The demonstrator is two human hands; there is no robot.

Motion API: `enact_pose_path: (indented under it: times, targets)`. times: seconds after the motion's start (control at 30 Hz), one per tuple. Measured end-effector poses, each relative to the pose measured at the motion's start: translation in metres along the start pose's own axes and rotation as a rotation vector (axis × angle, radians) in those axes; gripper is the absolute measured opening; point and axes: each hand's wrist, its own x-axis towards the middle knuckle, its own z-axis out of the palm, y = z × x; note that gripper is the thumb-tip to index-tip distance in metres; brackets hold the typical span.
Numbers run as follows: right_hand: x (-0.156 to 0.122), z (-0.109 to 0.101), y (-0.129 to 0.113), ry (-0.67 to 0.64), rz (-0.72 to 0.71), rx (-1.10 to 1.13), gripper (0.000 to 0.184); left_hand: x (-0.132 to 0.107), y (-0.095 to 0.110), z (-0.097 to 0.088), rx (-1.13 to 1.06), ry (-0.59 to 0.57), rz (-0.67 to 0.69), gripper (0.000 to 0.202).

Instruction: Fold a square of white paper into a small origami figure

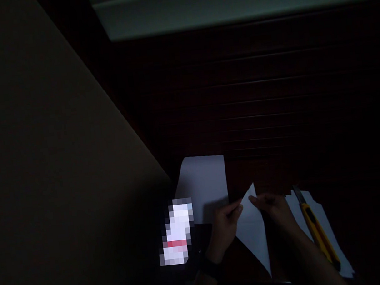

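1. Dim light fills this spot, with a shiny dark brown tabletop (238, 265) under the work.
2. On the middle of it all is a white, pointy piece of folded paper (253, 229), held up in front of the person. I cannot tell if its bottom tip touches the tabletop.
3. The left hand (224, 225), with a black band (211, 268) on its wrist, pinches the paper's left edge near the top. The right hand (275, 208) has its thumb on the front, close to the top point, and its fingers at the right edge. The hands do not touch each other.
4. This looks like a folding step. Next, I think, the edges need to be lined up and the crease pressed flat.
5. Near the left hand is a bright white screen (178, 233) with a red stripe, too blurry to read. Behind it lies a flat white sheet (203, 182).
6. By the right arm, a yellow and black box cutter (319, 233), blade showing, lies on white papers (324, 218).
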Motion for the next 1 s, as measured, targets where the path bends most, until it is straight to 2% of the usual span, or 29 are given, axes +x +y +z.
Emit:
enact_pose_path:
  times: [0.4, 0.6, 1.0]
  targets:
    - [0.004, -0.009, 0.009, 0.061, 0.02, 0.101, 0.023, -0.001, 0.005, -0.001, 0.013, -0.101, 0.008, 0.033]
    - [0.005, -0.008, 0.004, 0.133, 0.012, 0.148, 0.022, -0.002, 0.005, 0.0, 0.036, -0.137, -0.006, 0.035]
    - [0.006, -0.009, 0.0, 0.16, 0.004, 0.196, 0.022, -0.004, 0.008, 0.001, 0.025, -0.154, -0.024, 0.036]
